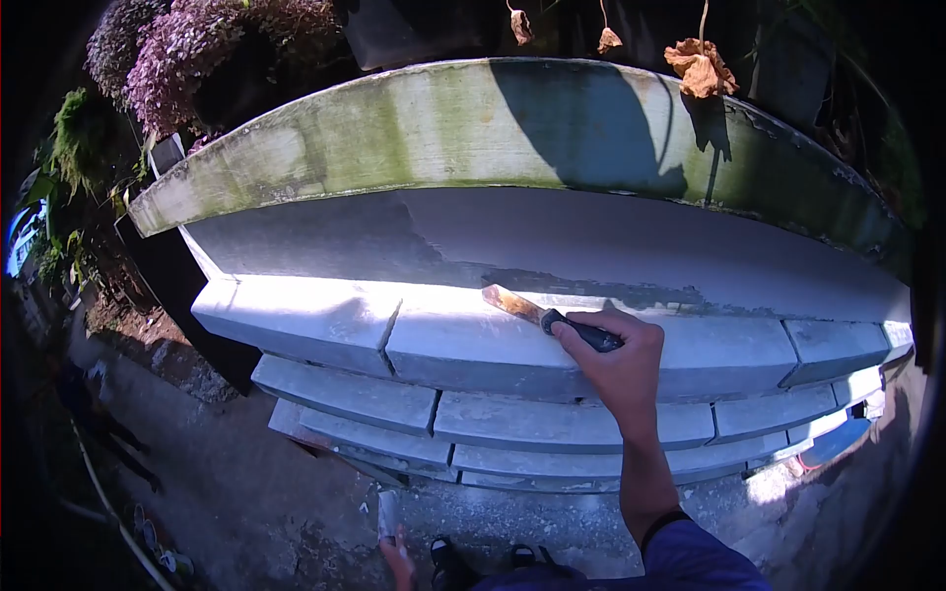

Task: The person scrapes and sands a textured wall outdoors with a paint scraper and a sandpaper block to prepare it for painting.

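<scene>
My right hand [619, 357] is closed around the black handle of a putty knife [517, 306]. Its rust-stained blade points left, its tip at the line where the white ledge [591, 345] meets the wall face [591, 231]. Pale coating covers much of that face, while a darker grey patch shows on the left and a ragged dark strip runs along the bottom. Low in the view, my left hand [398, 559] is wrapped round a pale grey, flat-looking piece [388, 514], whose kind I cannot tell.
A green-stained concrete rim [414, 123] curves above the wall face. Stepped white blocks [552, 424] with dark joints descend toward my feet [453, 561]. Dried brown leaves [702, 71] hang over the rim, and purple-leaved plants [197, 49] grow at upper left. A blue object [836, 443] lies at right.
</scene>
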Demonstrator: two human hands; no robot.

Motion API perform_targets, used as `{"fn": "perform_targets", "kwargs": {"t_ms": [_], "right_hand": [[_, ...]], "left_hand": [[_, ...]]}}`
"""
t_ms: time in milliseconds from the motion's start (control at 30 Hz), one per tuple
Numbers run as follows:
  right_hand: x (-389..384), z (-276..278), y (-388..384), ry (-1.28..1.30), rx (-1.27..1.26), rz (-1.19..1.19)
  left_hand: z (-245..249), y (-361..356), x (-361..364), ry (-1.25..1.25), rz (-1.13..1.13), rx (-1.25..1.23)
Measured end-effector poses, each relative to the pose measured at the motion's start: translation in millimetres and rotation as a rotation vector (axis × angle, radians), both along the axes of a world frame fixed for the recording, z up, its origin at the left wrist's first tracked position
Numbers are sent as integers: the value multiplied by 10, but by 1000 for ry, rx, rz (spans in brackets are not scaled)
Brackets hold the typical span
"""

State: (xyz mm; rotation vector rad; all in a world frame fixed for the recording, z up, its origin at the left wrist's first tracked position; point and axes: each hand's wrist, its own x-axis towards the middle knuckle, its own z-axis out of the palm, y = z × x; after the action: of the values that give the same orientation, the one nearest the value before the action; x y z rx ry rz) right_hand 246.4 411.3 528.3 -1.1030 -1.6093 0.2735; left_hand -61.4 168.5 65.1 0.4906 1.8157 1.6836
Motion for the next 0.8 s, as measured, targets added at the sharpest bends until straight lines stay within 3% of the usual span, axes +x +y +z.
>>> {"fn": "perform_targets", "kwargs": {"t_ms": [167, 633, 733, 800], "right_hand": [[188, 107, -164, 177, 21, -120], [252, 152, -266, 93, -22, -265], [242, 100, -198, 119, 12, -266], [61, 133, -141, 2, 4, -219]], "left_hand": [[297, 314, -465, 83, 18, 117], [778, 856, -1127, 182, -80, 373], [917, 947, -1222, 245, -114, 424], [1089, 1072, -1322, 361, -125, 412]]}}
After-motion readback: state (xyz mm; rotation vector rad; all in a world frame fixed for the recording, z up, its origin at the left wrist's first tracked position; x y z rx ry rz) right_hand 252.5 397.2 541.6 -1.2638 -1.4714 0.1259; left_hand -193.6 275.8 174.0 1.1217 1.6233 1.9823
